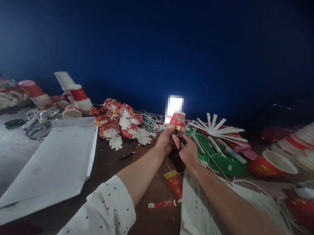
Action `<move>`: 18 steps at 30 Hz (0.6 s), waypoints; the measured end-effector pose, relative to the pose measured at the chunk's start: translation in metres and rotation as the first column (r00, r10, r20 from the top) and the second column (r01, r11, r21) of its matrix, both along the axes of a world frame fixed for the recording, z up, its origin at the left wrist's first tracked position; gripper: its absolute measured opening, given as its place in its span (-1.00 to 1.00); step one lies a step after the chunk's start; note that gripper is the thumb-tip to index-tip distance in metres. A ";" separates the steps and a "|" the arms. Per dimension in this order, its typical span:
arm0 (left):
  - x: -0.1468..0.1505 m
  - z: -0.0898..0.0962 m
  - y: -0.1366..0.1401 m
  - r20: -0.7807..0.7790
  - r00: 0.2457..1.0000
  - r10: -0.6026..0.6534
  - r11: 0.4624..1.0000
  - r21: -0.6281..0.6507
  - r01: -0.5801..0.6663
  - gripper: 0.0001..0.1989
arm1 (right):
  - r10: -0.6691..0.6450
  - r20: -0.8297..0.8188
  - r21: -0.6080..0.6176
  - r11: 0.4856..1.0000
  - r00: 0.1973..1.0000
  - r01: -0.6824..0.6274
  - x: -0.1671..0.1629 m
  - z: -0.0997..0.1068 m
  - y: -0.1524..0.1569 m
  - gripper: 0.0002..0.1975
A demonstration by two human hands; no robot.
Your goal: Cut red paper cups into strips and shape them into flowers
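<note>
In my head view, my left hand [166, 140] grips a red patterned paper cup [175, 121] at twelve o'clock, my right hand [189, 148] grasps black-handled scissors [180, 143] at the cup, and red paper scraps [176, 186] lie at six o'clock, paper-doll cutouts [125, 120] at nine.

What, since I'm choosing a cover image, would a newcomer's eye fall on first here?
Probably the glaring, pixelated white patch at the centre, against the dark blue backdrop. Just below, the left hand holds a red paper cup, dark scissors in the right hand. Next, perhaps, the heap of red and white cut-outs left of the hands and the fan of white strips to their right.
</note>
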State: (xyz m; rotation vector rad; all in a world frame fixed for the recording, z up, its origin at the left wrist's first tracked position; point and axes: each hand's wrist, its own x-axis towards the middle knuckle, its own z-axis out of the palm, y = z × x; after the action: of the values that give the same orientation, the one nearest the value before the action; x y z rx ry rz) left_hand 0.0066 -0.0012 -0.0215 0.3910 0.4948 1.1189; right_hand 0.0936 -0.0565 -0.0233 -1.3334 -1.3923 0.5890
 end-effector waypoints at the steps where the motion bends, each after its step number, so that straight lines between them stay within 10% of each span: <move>1: 0.000 0.001 -0.001 -0.005 1.000 0.005 1.000 -0.006 -0.005 -0.67 | 0.003 -0.016 0.004 1.000 1.000 -0.003 -0.001 0.000 0.000 -0.60; 18: 0.003 0.001 -0.002 -0.056 0.998 0.008 0.999 -0.051 -0.011 -0.67 | -0.086 -0.169 -0.076 0.994 0.982 0.074 -0.008 0.021 0.000 -0.57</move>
State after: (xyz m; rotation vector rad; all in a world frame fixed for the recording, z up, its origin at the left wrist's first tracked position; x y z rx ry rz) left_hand 0.0091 -0.0030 -0.0205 0.3763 0.5734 1.1046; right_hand 0.0854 -0.0568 -0.0023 -1.3533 -1.1822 0.6871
